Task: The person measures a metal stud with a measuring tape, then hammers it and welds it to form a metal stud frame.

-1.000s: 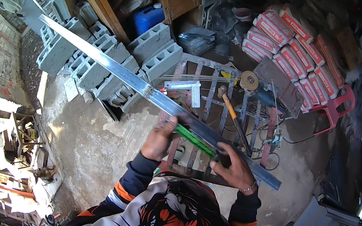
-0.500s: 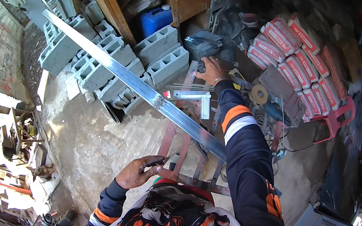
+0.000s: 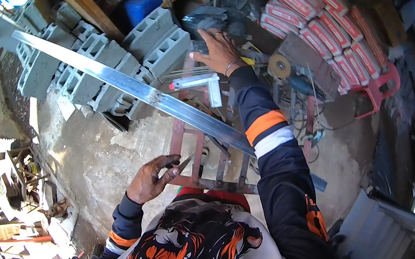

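Observation:
My left hand [image 3: 149,177] is closed, pinching a thin, pointed grey piece [image 3: 185,165] between thumb and fingers; its exact kind I cannot make out. Stretched forward, my right hand [image 3: 219,51] has its fingers spread, with nothing visible in them, over the far end of a reddish metal frame [image 3: 176,143]; a dark object there is partly hidden by it. A long shiny metal bar [image 3: 133,86] lies slantwise across the frame and passes under my right forearm. Between bar and right hand rest a silver try square [image 3: 198,82] and several thin rods [image 3: 190,73].
Grey hollow blocks [image 3: 88,66] are stacked at the far left, near a blue jug [image 3: 143,3]. An angle grinder [image 3: 300,84] sits right of my right hand. Beyond it are red-and-white bags [image 3: 329,35] and a pink plastic chair [image 3: 379,91]. Scrap wood [image 3: 9,196] lies at left.
My right hand has come off the dark object it was touching and its fingers are spread. The left hand has turned, showing more of the pointed piece. The whole view has shifted.

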Tool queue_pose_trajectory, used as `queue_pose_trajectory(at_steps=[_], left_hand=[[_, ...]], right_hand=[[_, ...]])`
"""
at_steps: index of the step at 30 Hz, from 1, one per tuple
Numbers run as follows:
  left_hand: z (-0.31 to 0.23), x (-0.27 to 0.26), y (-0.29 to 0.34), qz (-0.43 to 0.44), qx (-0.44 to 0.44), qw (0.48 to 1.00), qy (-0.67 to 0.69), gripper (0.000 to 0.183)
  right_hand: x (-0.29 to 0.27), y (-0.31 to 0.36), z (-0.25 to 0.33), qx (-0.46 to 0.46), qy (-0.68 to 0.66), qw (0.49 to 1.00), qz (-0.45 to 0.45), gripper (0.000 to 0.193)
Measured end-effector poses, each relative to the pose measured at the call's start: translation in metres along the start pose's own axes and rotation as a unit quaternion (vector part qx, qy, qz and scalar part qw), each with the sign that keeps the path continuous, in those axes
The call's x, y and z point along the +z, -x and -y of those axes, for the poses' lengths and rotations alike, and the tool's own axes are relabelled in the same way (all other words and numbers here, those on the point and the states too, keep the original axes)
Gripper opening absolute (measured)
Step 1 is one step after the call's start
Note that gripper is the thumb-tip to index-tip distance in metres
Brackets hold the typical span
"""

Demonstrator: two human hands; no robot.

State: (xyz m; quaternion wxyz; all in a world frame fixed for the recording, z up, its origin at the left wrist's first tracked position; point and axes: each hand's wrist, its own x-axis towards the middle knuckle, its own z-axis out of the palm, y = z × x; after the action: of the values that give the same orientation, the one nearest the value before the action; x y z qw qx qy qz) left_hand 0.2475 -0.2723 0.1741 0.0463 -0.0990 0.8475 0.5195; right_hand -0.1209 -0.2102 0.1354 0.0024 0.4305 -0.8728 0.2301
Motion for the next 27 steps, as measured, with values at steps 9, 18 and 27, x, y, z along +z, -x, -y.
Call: queue_pose_trajectory(at_steps=[9, 18, 27], left_hand=[[-0.053, 0.11, -0.094, 0.062, 0.281, 0.937, -0.199, 0.038], [-0.086, 0.321, -0.142, 0.082, 0.36, 0.849, -0.378, 0.066], [-0.116, 0.351, -0.125, 0.119, 0.21, 0.843, -0.481, 0.058]], right_hand=[[-0.128, 0.338, 0.034, 0.221, -0.23, 0.904, -0.284, 0.018], [-0.137, 0.615, -0.019, 0.53, -0.112, 0.739, -0.4, 0.019], [-0.138, 0.697, -0.078, 0.496, -0.116, 0.779, -0.366, 0.018]])
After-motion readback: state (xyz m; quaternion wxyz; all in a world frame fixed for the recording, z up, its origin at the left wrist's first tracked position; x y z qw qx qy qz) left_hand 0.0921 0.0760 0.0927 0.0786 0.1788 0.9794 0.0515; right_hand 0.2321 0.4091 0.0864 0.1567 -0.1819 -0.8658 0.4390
